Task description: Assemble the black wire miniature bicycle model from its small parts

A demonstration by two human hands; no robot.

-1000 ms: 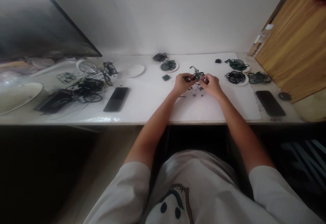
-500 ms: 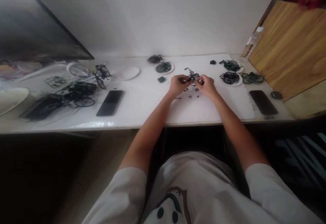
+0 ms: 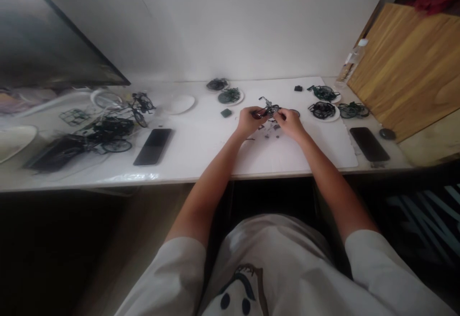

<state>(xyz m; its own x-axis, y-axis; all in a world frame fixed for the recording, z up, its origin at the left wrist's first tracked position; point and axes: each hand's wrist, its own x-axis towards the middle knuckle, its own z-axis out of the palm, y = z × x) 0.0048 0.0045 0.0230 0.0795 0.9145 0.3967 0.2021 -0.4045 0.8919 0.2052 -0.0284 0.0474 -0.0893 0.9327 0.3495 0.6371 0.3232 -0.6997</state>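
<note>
A small dark model bicycle [image 3: 270, 109] is held between my two hands above the white sheet [image 3: 201, 134]. My left hand [image 3: 249, 120] closes on its left end, and its handlebar sticks up between the hands. On the other side, the fingers of my right hand [image 3: 289, 122] pinch the bicycle's middle, with a wheel showing just beyond them. Several tiny loose parts [image 3: 271, 133] lie on the sheet below the hands. Left of my left hand is a small dark green block [image 3: 226, 113]. My fingers hide part of the bicycle.
White plates with dark bicycle parts stand at the back [image 3: 230, 96] and right [image 3: 324, 111]. A phone [image 3: 153, 147] lies left, another phone [image 3: 369, 144] right. Assembled model bicycles [image 3: 115, 134] crowd the left. A bottle [image 3: 352, 63] stands by a wooden board [image 3: 406, 67].
The fingers of my right hand have shifted slightly on the bicycle, and more of the wheel's middle shows. Both hands keep their hold. The whole view has shifted a little.
</note>
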